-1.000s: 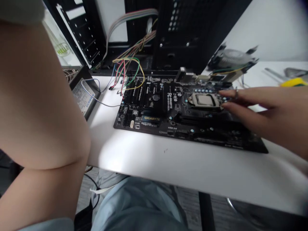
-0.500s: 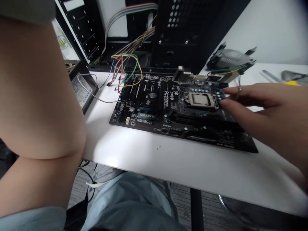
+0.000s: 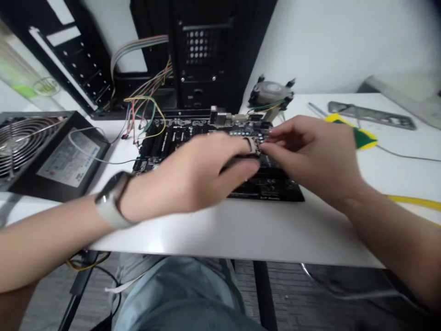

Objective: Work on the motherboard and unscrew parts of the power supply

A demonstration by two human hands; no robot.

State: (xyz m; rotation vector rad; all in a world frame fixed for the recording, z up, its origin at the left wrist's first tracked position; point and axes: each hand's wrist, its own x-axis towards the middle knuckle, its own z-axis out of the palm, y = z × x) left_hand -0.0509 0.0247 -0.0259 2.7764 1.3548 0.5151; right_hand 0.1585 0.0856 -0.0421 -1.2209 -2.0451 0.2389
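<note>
A black motherboard lies flat on the white table. Both my hands are over its middle, hiding the processor socket. My left hand, with a grey watch on the wrist, reaches in from the left with fingers curled and blurred by motion. My right hand comes from the right, its fingertips pinched together at the socket area, touching a small metal part that I cannot make out. The fingertips of the two hands nearly meet.
A black computer case with coloured wires stands behind the board. A power supply lies at the left. A cooler fan, a metal plate and a yellow-green tool lie at the back right.
My left arm has come down from the raised position and its hand now reaches over the board. My right hand moved left onto the socket and pinched. The view shifted right.
</note>
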